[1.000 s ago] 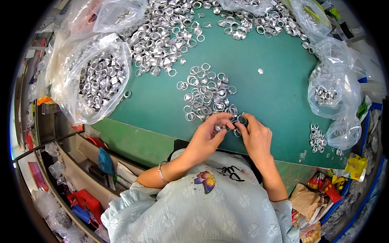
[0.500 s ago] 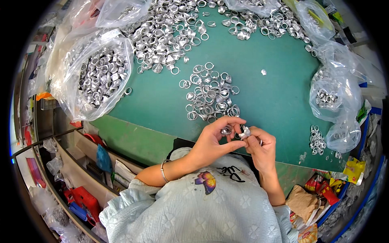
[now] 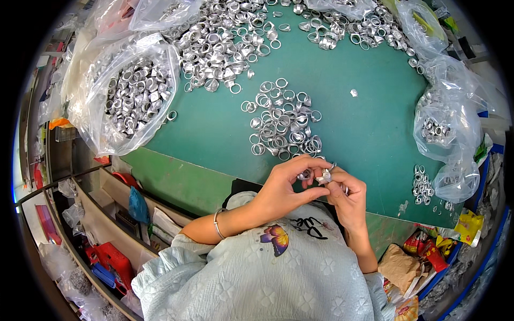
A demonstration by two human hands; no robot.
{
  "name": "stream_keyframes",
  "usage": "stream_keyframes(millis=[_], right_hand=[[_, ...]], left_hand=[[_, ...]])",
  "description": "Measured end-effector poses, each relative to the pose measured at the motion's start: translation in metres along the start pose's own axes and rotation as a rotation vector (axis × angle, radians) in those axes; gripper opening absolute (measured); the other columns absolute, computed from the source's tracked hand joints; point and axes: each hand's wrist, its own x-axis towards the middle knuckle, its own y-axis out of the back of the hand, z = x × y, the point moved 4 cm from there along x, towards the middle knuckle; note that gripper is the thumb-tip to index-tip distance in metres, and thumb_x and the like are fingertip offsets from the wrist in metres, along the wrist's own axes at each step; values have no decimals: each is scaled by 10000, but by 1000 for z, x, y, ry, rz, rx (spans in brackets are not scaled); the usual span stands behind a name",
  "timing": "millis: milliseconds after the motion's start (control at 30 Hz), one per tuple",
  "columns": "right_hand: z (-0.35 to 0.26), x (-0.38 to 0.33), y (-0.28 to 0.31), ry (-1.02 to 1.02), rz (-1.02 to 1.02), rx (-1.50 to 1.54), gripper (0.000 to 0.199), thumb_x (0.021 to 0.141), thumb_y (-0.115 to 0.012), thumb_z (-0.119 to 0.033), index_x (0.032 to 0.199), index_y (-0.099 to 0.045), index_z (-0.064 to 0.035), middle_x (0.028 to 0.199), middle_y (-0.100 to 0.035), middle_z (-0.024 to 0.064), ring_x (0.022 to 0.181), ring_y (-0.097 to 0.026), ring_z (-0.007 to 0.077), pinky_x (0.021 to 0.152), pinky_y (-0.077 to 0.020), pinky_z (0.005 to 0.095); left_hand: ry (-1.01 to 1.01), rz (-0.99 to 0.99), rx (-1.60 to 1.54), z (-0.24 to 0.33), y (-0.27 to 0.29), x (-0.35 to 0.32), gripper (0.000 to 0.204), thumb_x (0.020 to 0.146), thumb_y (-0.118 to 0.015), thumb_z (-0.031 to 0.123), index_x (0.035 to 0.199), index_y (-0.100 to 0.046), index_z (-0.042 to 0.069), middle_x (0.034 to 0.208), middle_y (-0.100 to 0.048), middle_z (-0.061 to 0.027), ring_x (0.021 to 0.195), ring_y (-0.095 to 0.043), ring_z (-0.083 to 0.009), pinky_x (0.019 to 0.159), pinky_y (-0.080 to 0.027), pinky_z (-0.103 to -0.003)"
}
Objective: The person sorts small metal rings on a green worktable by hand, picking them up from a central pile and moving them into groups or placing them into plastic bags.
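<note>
Green bench is carrying loose rings; both hands' fingers are pinching a small ring past its near edge. Risk: slipping grip, ring dropping to lap.

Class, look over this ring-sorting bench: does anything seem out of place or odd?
One small silver scrap lies alone on the green table, apart from the ring pile. Otherwise nothing stands out; the left hand and right hand hold a ring together.

The small silver ring is mostly hidden by the fingers pinching it.
</note>
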Motion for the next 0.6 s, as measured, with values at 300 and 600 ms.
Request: stream_keyframes(millis=[300, 600], right_hand=[[2, 5, -8, -245, 81, 749, 430, 931, -317, -406, 969, -502, -20, 726, -436, 13, 519, -348, 60, 418, -252, 183], [6, 3, -7, -321, 134, 932, 518, 921, -291, -456, 1091, -502, -14, 995, -544, 73, 905, -480, 171, 717, -374, 276]], left_hand=[[76, 188, -40, -4, 6, -2, 125, 796, -585, -11, 921, -596, -5, 825, -584, -3, 682, -506, -24, 547, -399, -149], [47, 76, -13, -7, 3, -3, 132, 789, -583, -27, 921, -590, -23, 879, -573, -36, 746, -508, -49, 611, -406, -177]])
